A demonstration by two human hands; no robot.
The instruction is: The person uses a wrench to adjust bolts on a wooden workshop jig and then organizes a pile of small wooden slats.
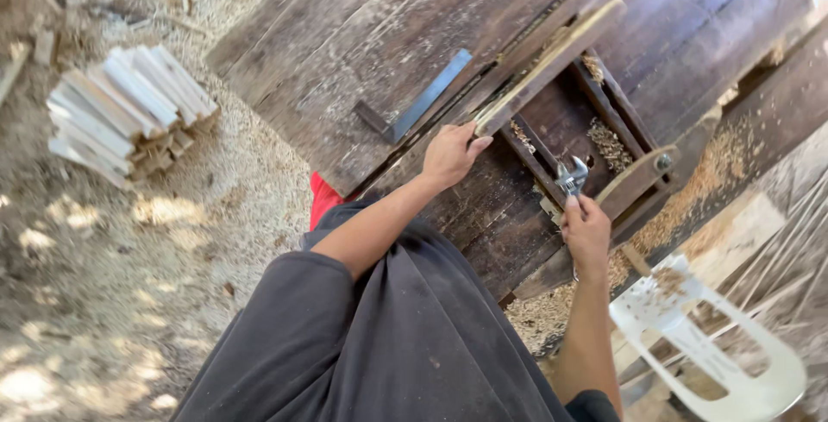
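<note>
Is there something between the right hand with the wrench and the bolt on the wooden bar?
Nothing visible. The right hand holds the wrench over the open recess; the bolt lies beside it, uncovered.

We see a long wooden strip (552, 64), pale along its edge and darker on its face, lying diagonally across the opening in the dark bench (362, 34). Its lower end sits at the opening's near-left corner, where the left hand (450, 156) presses on it; its upper end reaches up and to the right over the far edge. Beside it, the wrench (571, 177) is a silvery adjustable one, head pointing up into the opening and jaws slightly parted. Its handle is hidden in the right hand (586, 234), which grips it.
</note>
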